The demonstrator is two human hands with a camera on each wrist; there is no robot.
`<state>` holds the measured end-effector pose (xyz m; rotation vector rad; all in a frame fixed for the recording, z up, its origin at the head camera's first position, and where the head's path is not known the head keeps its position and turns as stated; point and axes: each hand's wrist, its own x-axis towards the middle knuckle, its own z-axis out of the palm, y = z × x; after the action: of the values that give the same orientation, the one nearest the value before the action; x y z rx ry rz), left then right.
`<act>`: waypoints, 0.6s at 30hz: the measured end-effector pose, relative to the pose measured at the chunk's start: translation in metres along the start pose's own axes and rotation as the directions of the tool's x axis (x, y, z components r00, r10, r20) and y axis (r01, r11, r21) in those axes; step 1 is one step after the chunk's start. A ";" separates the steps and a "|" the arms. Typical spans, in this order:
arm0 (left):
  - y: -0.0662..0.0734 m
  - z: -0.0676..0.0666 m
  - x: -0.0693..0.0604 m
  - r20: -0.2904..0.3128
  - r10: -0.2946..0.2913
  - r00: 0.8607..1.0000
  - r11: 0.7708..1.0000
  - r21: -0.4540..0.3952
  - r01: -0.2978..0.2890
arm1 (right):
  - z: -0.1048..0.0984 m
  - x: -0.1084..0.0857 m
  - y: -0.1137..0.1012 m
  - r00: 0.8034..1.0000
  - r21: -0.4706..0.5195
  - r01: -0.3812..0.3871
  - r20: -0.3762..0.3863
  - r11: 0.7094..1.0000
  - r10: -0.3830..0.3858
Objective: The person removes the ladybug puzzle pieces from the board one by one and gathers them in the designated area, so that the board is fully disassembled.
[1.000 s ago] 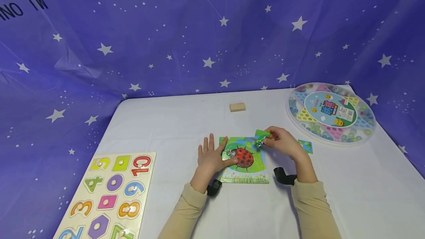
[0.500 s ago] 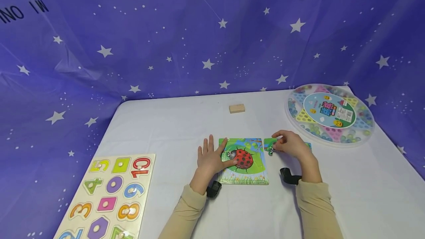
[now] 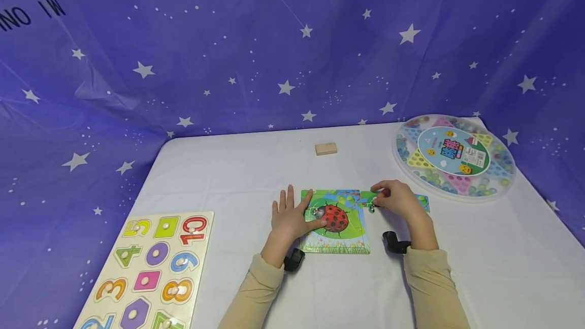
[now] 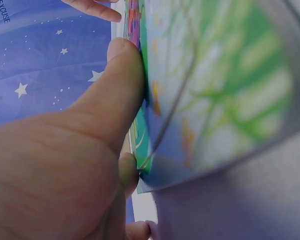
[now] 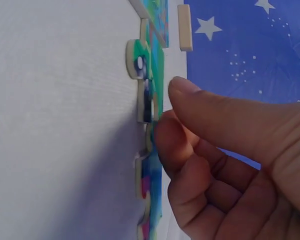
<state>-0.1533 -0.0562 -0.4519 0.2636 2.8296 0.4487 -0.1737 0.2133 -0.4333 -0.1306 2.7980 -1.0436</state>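
In the head view a ladybug jigsaw puzzle point(image 3: 335, 237) lies on the white table. My left hand point(image 3: 290, 220) rests on its left side with fingers spread, thumb reaching over the picture. Just past the puzzle's upper right edge, a green and blue jigsaw piece point(image 3: 367, 199) lies flat. My right hand point(image 3: 398, 199) is over that piece, its fingers loosely bent. In the right wrist view, the index finger meets the piece's point(image 5: 157, 65) surface while the thumb stands off it. A second blue jigsaw piece point(image 3: 423, 202) shows partly behind the right hand.
A wooden block point(image 3: 326, 149) lies beyond the puzzle. At the back right sits a round Chinese checkers set point(image 3: 454, 192) with marbles. A number and shape peg board point(image 3: 206, 225) lies at left. A purple starry cloth point(image 3: 256, 55) hangs behind the table.
My right hand carried the jigsaw piece off the puzzle's upper right corner and laid it alongside. Since then hand and piece have shifted slightly left. My left hand stayed put.
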 end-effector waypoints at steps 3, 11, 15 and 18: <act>0.000 0.000 0.000 0.003 -0.002 1.000 1.000 0.001 0.002 | -0.003 -0.002 -0.001 1.000 0.015 0.016 -0.009 1.000 -0.016; 0.002 0.002 0.001 0.008 0.001 1.000 1.000 -0.013 -0.001 | -0.009 -0.007 -0.014 0.998 0.059 0.062 -0.021 0.996 -0.061; 0.000 0.001 0.000 0.012 -0.011 1.000 1.000 -0.015 0.011 | 0.000 -0.006 -0.026 0.987 0.001 0.142 0.077 0.990 -0.141; 0.000 0.001 0.000 0.010 -0.004 1.000 1.000 -0.016 0.004 | 0.009 -0.009 -0.028 0.965 -0.047 0.211 0.169 0.976 -0.200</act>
<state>-0.1532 -0.0558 -0.4530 0.2561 2.8147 0.4678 -0.1630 0.1873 -0.4202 -0.5011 2.7118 -0.9350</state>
